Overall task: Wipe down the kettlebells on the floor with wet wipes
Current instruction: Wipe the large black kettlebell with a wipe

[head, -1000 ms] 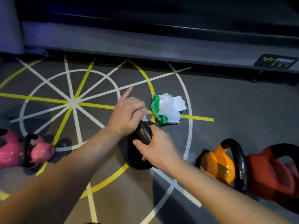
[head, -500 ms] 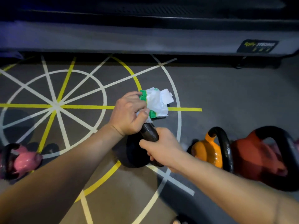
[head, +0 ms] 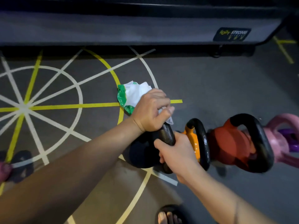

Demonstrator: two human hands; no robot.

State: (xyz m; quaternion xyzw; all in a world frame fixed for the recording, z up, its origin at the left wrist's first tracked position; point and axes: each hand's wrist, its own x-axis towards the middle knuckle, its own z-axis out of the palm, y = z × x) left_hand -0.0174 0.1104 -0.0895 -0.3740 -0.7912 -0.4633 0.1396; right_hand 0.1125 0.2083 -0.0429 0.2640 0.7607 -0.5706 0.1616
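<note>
A black kettlebell stands on the floor in the middle of the head view. My right hand grips the near part of its handle. My left hand is curled round the far part of the handle and holds a white wet wipe against it. Right beside the black one stand an orange kettlebell, a red kettlebell and a pink kettlebell, each on the floor. The green and white wet wipe pack lies just beyond my left hand.
The grey floor carries white and yellow line markings. A long grey machine base runs along the far side. A sandalled foot shows at the bottom edge, another foot at the left edge. A purple kettlebell sits behind the pink one.
The view has swung right, so the pink kettlebell on the left is out of sight. My left hand has slid with the wipe along the black handle, and more kettlebells show at right.
</note>
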